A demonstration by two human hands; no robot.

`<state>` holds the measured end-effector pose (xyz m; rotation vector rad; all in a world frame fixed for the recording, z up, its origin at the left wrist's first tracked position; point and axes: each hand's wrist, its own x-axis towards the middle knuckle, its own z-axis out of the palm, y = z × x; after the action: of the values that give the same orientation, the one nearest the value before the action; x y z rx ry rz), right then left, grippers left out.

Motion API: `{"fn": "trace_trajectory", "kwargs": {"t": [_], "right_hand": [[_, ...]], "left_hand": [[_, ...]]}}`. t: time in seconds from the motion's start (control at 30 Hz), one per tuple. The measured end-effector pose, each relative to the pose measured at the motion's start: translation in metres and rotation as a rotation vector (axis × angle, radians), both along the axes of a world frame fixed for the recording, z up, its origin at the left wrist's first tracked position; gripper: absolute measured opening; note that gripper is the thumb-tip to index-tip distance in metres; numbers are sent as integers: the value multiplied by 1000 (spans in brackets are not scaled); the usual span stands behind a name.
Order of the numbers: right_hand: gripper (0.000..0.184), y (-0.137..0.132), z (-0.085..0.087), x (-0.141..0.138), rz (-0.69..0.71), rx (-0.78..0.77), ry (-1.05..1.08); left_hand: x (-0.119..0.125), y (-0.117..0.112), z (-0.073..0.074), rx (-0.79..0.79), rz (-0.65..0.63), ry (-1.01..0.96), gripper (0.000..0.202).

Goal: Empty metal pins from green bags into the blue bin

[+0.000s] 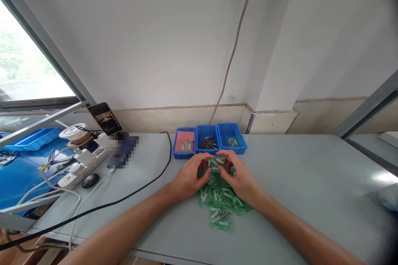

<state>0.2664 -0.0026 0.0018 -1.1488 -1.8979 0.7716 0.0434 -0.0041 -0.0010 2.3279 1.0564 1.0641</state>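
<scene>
My left hand (pixel 193 175) and my right hand (pixel 238 175) hold one small green plastic bag (pixel 217 161) between them, fingers and thumbs pinching its two sides. Light and metallic small parts show through the film. Beneath and in front of my hands lies a pile of similar green bags (pixel 225 195), each with small parts inside. One bag (pixel 220 218) sits at the near end of the pile. Just beyond my hands stand three blue bins: the left one (pixel 184 155) with pinkish material and small pale parts, the middle one (pixel 207 128) with metal screws or pins, the right one (pixel 228 129) with a few small parts.
A black cable (pixel 133 193) runs across the grey table (pixel 311 182) on the left. Nearby are a power strip (pixel 70 179), a black mouse (pixel 90 180) and a propped phone (pixel 105 119). Blue trays (pixel 35 138) lie behind the metal frame. A wall closes off the back.
</scene>
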Motion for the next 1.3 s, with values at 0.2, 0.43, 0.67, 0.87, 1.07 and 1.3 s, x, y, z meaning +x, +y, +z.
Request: {"fn": "trace_trajectory", "kwargs": {"t": [0.2,0.43,0.67,0.87,1.07,1.3], "right_hand": [[30,2,-5,0,-25,22,-9],[31,2,-5,0,-56,4,9],[34,1,1,-5,2,-50,196],[32,-3,4,-7,28,-80,293],[25,-5,7,-5,84,-19,155],[20,-2,4,-5,20,21,92]], "left_hand": [[-2,0,0,75,-23,44,44],[-1,0,2,156,-77,47,44],[-1,1,4,155,-75,75,49],[-3,2,1,276,24,47,35],[-3,4,4,270,140,-81,14],[-1,1,-3,140,135,-171,32]]}}
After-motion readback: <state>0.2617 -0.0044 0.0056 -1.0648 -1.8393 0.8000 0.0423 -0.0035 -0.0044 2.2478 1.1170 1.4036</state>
